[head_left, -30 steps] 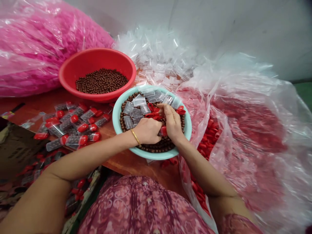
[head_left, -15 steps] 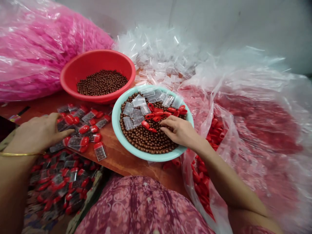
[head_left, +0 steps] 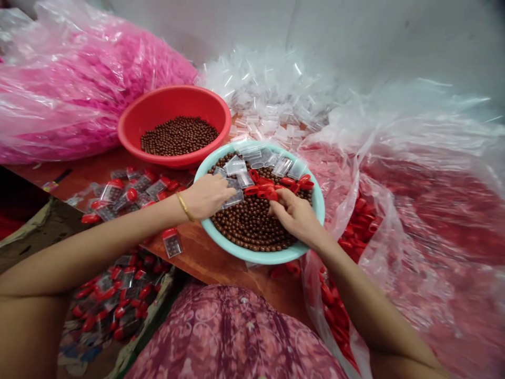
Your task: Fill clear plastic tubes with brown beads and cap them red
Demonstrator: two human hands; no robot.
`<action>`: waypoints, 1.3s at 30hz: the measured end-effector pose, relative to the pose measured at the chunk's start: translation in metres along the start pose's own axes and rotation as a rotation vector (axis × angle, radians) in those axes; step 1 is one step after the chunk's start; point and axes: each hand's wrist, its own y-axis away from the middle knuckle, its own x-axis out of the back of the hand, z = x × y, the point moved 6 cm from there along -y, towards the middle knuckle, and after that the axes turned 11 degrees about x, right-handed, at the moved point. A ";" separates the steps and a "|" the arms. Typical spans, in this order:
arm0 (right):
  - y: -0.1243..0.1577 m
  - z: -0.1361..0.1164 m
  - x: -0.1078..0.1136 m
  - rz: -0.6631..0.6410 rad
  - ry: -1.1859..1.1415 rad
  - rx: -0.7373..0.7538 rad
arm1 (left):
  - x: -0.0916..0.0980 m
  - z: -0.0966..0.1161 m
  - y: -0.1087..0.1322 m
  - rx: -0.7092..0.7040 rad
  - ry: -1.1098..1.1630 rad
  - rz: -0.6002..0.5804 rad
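A pale turquoise bowl [head_left: 260, 257] holds brown round beads [head_left: 252, 223], with clear plastic cases [head_left: 250, 152] and red caps [head_left: 260, 187] lying on top of them. My left hand [head_left: 209, 196] reaches over the bowl's left side, its fingers bent down and closed at a clear plastic case [head_left: 233, 199]; the fingertips are partly hidden. On the bowl's right side, my right hand [head_left: 296, 215] pinches a red cap [head_left: 272, 195] between thumb and forefinger at the edge of the cap pile.
A red basin [head_left: 130, 126] with more brown beads stands behind. Filled, red-capped cases [head_left: 130, 195] lie on the table to the left, and more fill a container [head_left: 118, 300] below. Clear cases [head_left: 276, 89] are heaped behind; bags of pink pieces [head_left: 90, 89] and red caps [head_left: 359, 221] flank the bowls.
My left hand has left the filled cases and moved right, over the bowl. My right hand has moved slightly up to the red caps and closed on one. The view has shifted a little left.
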 end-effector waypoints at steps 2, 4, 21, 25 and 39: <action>0.005 0.010 0.004 0.101 -0.335 -0.056 | -0.003 -0.001 -0.011 0.051 0.007 -0.043; 0.006 0.014 0.004 0.154 -0.548 -0.109 | -0.004 0.000 -0.019 0.070 0.022 -0.107; 0.006 0.007 0.011 0.216 -0.633 -0.077 | -0.017 0.026 -0.050 -0.449 -0.025 -0.184; 0.006 0.008 0.013 0.247 -0.646 -0.074 | -0.012 0.036 -0.051 -0.428 -0.083 -0.113; 0.013 0.020 0.025 0.535 -0.852 -0.071 | -0.027 0.072 -0.070 0.041 0.222 -0.450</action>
